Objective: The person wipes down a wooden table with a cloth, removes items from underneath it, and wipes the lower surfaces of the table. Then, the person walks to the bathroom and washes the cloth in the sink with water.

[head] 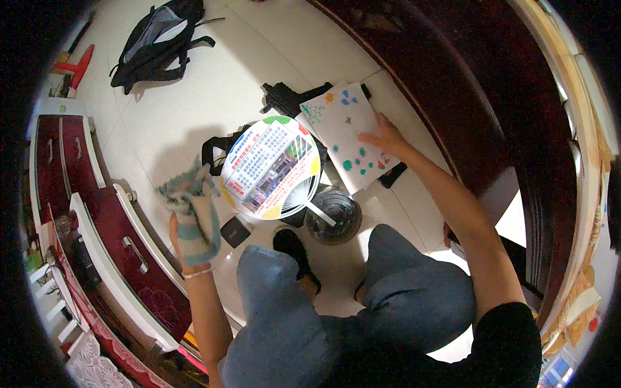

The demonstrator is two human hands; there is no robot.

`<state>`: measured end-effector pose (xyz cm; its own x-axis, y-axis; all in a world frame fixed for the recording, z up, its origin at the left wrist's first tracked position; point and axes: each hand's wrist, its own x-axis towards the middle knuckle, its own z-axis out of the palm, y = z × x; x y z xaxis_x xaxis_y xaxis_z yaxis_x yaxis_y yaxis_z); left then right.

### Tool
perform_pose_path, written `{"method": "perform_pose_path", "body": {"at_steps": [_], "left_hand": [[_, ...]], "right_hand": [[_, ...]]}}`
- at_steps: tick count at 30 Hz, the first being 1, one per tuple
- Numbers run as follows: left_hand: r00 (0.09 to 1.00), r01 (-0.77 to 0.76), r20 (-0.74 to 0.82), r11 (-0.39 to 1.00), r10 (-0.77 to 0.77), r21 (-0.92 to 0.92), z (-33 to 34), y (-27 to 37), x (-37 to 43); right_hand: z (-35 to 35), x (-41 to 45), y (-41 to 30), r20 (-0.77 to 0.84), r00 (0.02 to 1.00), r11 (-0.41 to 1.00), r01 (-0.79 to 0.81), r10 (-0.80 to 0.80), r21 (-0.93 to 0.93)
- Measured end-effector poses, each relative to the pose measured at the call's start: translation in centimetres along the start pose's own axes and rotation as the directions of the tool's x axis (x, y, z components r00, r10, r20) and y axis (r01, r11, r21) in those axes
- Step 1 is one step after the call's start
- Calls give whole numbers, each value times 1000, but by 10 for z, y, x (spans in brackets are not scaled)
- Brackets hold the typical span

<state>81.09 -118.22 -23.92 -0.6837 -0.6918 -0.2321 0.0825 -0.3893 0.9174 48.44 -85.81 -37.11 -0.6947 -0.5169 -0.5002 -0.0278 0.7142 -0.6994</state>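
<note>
A striped green-and-white cloth (198, 240) covers most of my left hand (175, 237), which holds it up on the left; its upper end is blurred. My right hand (388, 138) lies over the right edge of white paper sheets (356, 150) with coloured drawings, gripping them; the fingers beneath are hidden. Left of the sheets is a round printed hand fan (271, 167) with a white handle and writing. The handle overlaps a dark, transparent round container (335, 228). Black straps and fabric (286, 99) show behind the fan and sheets.
A small black box (235, 232) is on the tiled floor (160, 116) by the fan. An unzipped black backpack (157, 48) lies farther off. At left, a dark red drawer (131, 257) juts out of a white-edged cabinet. Dark furniture (436, 72) borders the right.
</note>
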Motion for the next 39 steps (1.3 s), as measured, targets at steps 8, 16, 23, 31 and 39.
{"method": "perform_pose_path", "body": {"at_steps": [8,16,23,31,39], "left_hand": [[974,201,-80,973,-210,-111,-26,-43,-58],[914,405,144,851,-378,-335,-8,-71,-28],[947,322,123,886,-298,-333,-10,-80,-19],[901,391,-3,814,-434,-430,-18,-72,-16],[986,154,57,984,-159,95,-25,-88,-10]], "right_hand": [[8,21,12,-83,997,958,-30,6,-284],[-35,10,6,38,993,994,-109,109,12],[-68,-56,-8,68,994,970,-103,90,218],[-160,-192,56,-604,782,736,318,153,598],[-234,-256,222,-670,564,745,138,483,652]]}}
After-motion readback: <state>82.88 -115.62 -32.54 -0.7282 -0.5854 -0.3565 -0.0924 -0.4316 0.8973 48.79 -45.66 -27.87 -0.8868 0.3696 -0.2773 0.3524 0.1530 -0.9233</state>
